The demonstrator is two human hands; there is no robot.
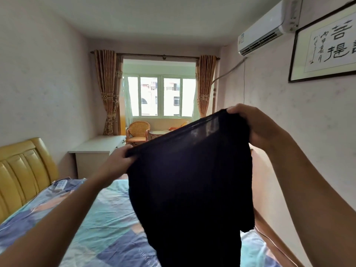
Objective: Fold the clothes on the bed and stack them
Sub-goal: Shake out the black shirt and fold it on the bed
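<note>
A dark, thin garment (190,180), sheer enough at its top edge for the window light to show through, hangs in the air above the bed (107,212), its lower part dropping out of view. What kind of garment it is cannot be told. The left hand (119,160) pinches 1 upper corner, fingers curled over the hem; the right hand (254,126) grips the other corner higher up, so the top edge slopes. To do this step well, level the 2 corners, pull the edge taut, and lower the cloth flat onto the patchwork bedcover before folding. Both forearms reach forward, the right raised above the left.
</note>
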